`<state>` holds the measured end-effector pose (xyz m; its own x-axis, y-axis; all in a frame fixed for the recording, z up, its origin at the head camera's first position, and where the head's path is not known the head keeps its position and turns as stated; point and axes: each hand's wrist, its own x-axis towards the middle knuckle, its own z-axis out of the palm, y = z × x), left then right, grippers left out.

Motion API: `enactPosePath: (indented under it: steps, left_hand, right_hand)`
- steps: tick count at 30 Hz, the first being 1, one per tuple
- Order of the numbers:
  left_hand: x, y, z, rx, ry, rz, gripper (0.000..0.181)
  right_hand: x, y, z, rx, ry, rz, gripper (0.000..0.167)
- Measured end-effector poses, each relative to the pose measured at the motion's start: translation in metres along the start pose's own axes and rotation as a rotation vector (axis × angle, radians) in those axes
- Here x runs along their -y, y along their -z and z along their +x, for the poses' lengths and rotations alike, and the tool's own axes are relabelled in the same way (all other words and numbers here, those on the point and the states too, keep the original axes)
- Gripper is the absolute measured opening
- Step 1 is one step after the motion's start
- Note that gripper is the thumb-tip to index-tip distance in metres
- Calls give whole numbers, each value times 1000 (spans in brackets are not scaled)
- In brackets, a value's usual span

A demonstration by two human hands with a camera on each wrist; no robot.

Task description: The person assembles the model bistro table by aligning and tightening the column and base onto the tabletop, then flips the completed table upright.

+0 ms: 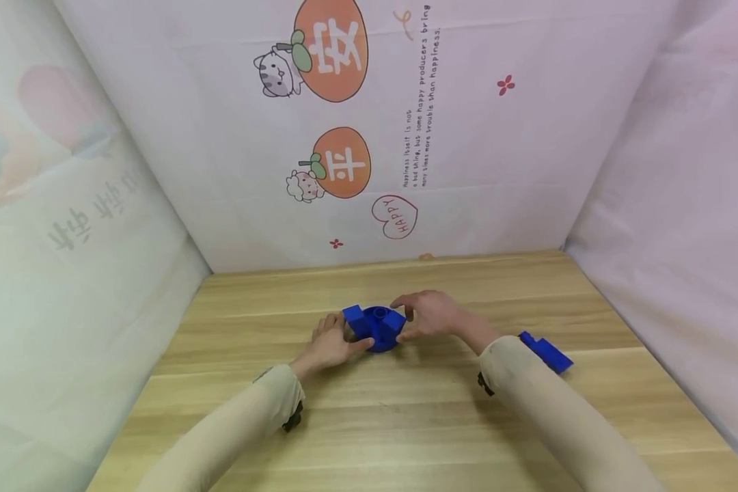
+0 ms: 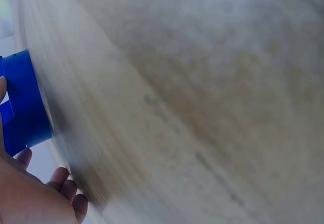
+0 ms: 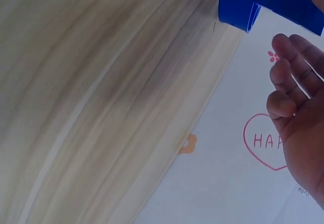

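Observation:
A round blue plastic base (image 1: 383, 344) stands on the table, with a ring-shaped hub (image 1: 380, 312) at its middle. One blue block (image 1: 354, 318) sits at its left side and another blue block (image 1: 395, 320) at its right. My left hand (image 1: 331, 345) holds the base from the left, thumb along the front and fingers round the left side. Around the right block curves my right hand (image 1: 433, 314), its fingers loosely bent. In the right wrist view those fingers (image 3: 283, 77) are apart from the blue piece, while the thumb overlaps it.
A loose blue piece (image 1: 547, 352) with a narrow end lies on the wooden table (image 1: 369, 424), beside the right forearm. Printed white cloth (image 1: 467, 205) rises behind the table, and pale cloth hangs at both sides.

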<state>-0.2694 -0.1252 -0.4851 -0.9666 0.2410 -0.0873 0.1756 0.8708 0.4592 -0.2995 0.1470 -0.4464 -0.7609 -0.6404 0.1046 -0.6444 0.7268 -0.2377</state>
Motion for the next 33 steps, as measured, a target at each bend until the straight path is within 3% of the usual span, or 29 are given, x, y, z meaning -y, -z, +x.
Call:
enactPosePath:
  steps: [11,15,21,28,33]
  left_hand:
    - [6,-1,7,25,1,-54,96]
    - [3,-3,5,5,-6,-41,99]
    - [1,-4,5,-47,-6,-66,78]
    - [-1,-4,6,-34,33,-64,93]
    - [-1,-4,7,-52,22,-88,75]
  right_hand:
    - [-17,16,-27,40,-66,15,69]
    - [-24,23,-39,35,-98,30,64]
    - [-36,24,-53,9,-124,50,58]
    - [-45,23,-63,2,-171,74,55]
    - [-46,21,-64,24,-183,86,56]
